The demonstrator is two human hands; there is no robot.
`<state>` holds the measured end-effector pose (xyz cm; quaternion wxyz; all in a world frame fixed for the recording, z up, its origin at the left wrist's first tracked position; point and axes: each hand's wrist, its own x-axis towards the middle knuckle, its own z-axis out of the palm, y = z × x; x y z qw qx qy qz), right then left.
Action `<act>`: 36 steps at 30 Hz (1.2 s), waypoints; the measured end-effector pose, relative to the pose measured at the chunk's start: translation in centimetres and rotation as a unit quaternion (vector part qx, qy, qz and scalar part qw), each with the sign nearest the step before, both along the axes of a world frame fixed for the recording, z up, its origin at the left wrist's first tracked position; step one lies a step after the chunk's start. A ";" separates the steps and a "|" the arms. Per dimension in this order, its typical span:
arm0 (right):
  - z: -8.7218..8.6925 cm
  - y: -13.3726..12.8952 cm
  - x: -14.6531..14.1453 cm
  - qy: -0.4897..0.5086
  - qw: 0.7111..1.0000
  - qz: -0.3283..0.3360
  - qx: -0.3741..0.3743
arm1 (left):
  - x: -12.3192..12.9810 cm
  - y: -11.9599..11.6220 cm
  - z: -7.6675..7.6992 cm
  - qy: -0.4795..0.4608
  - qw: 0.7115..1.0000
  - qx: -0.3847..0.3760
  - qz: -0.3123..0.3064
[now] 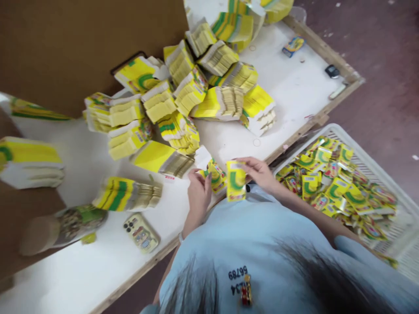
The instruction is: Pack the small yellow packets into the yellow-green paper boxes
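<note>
My right hand pinches the top edge of a small yellow packet with a green curved print, held upright in front of my shirt. My left hand is closed on a yellow-and-green printed card sleeve, whose white flap points away from me. The two printed pieces are close together at the table's front edge, with a narrow gap between them. Just beyond my left hand lies a stack of folded yellow cartons. Whether anything is inside the sleeve, I cannot tell.
More carton stacks crowd the white table. A phone and a jar lie to the left. A white basket full of yellow packets stands at my right, below the wooden table edge. A small blue-yellow box lies far right.
</note>
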<state>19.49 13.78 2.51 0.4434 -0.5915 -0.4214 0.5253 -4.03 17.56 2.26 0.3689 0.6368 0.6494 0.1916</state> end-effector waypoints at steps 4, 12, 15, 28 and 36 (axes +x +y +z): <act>0.3 -3.8 10.7 -0.112 0.990 -0.083 -0.011 | 0.2 2.3 -1.1 0.219 0.971 -0.094 -0.028; 1.0 -4.5 14.5 -0.393 0.911 -0.129 0.013 | -1.0 2.6 -1.1 0.173 0.982 -0.057 -0.043; 1.2 -1.4 8.3 -0.329 0.931 -0.143 0.068 | -1.3 1.4 0.3 0.064 0.996 0.008 -0.057; 1.4 2.0 -5.7 -0.052 0.992 0.013 0.112 | 0.9 -0.5 2.7 -0.074 0.963 0.178 -0.187; 1.3 1.9 -5.4 -0.092 0.985 0.027 0.142 | 0.8 -0.2 1.9 -0.131 0.962 0.149 -0.190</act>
